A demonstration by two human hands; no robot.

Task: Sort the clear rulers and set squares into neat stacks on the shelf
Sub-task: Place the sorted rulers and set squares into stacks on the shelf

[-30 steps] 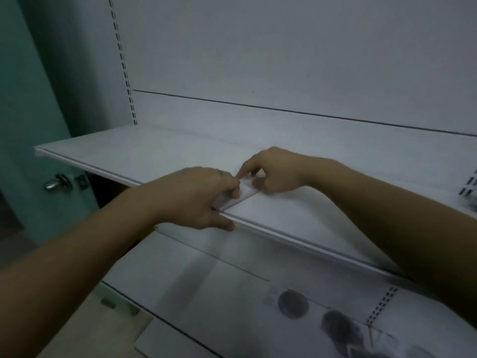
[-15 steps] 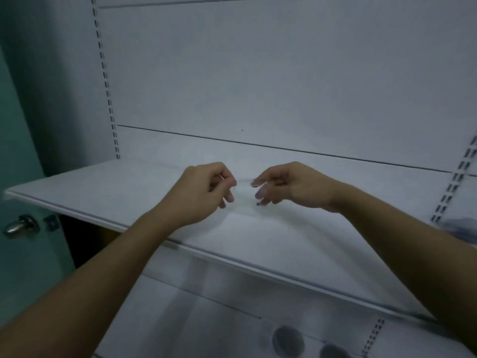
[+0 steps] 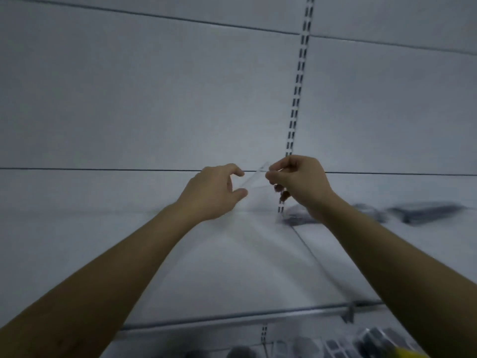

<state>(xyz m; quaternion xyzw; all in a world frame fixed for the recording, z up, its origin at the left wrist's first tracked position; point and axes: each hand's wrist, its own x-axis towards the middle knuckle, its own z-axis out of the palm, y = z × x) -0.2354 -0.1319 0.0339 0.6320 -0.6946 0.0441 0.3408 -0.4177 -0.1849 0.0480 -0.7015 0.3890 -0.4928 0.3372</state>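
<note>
**Clear set square held up btwn both hands, above the shelf**

R hand (image 3: 302,184) pinches the top corner of a clear set square (image 3: 258,180) btwn thumb and forefinger, other fingers curled under. L hand (image 3: 209,192) sits at the piece's lower-left end, thumb and forefinger bent in a C. The thumb tip is right at the edge, but can't tell if it actually grips. The set square is in the air, tilted, clear of the white shelf (image 3: 232,267) below and in front of the back panel (image 3: 154,99). It's see-through, so its outline is faint.

Around:
- Slotted upright strip (image 3: 296,86) runs down the panel; the R hand covers its lower part.
- Blurred dark heap (image 3: 296,219) on the shelf just behind the R wrist, partly hidden by it.
- More dark flat items (image 3: 426,213) further right on the shelf, too blurred to name.
- A seam runs across the shelf btwn the two forearms.
- Metal front rail (image 3: 232,317) along the shelf's near edge.
- Below it, a lower level w/ dark packaged goods (image 3: 335,347) and sth yellow (image 3: 410,353) at the bottom-right corner.
</note>
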